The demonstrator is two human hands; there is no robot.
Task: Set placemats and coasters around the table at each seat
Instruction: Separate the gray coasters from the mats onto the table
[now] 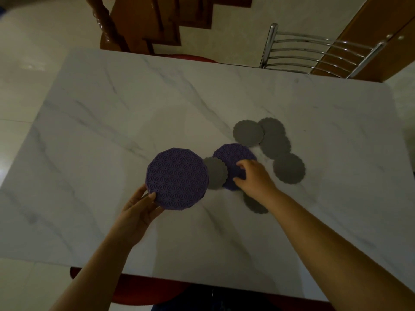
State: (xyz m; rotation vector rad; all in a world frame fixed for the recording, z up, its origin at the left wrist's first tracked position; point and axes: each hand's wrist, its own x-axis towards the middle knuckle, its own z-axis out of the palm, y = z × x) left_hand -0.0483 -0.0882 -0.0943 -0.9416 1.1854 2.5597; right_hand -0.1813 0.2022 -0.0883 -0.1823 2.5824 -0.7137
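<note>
On marble table (112, 122), unlabelled purple placemats (177, 178)

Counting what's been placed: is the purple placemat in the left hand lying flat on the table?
No, the left hand holds the purple placemat tilted above the table.

Grey coasters (265, 140) crowd the table's (112, 108) middle-right; the left lies open.

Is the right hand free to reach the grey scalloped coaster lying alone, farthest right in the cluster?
Probably yes. The right hand rests on the purple patterned mat on the table, just left of that grey scalloped coaster, with only bare marble table between them.
</note>
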